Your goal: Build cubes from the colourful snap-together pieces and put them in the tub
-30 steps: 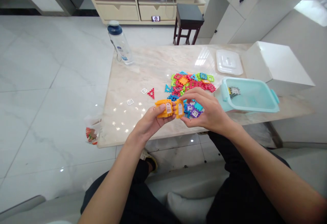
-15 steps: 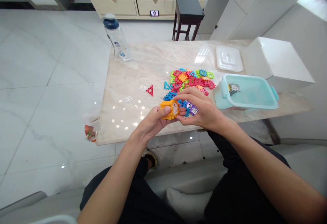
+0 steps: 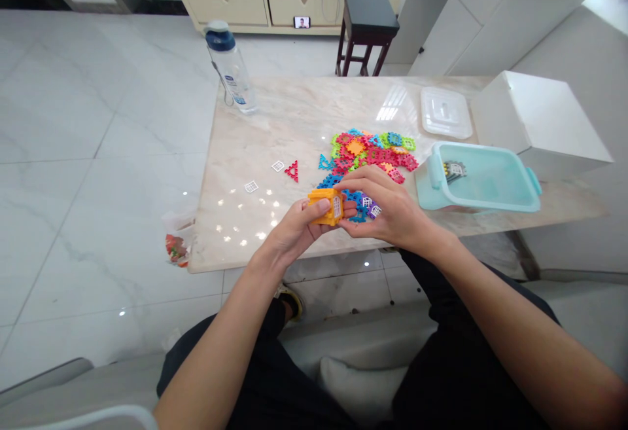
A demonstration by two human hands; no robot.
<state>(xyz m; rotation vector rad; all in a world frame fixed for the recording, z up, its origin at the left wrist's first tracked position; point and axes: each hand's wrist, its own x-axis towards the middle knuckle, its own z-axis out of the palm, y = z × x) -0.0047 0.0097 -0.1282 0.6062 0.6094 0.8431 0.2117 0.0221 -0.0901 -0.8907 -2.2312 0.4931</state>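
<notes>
An orange building-block cube [image 3: 320, 208] with a white lattice window on its right face is held above the table's near edge. My left hand [image 3: 301, 224] is closed on it, the thumb lying across its front. From the right, my right hand [image 3: 385, 211] pinches the cube's window side, fingertips at the upper edge and thumb lower down. Behind the hands lies a pile of interlocking toy panels [image 3: 375, 155] in red, green, blue and orange. Purple panels [image 3: 375, 211] with white windows show beside my right hand, which partly covers the blue ones.
A red triangle piece [image 3: 292, 171] and white window inserts [image 3: 251, 186] lie left of the pile. To the right stand a teal bin [image 3: 490, 204] with pieces inside, a clear lid [image 3: 445, 112] and a white box [image 3: 549, 116]. A water bottle [image 3: 233, 76] stands at the far left corner.
The view has shifted slightly, so the table and its contents appear a little further right. Both hands keep hold of the orange cube, with hardly any change in grip.
</notes>
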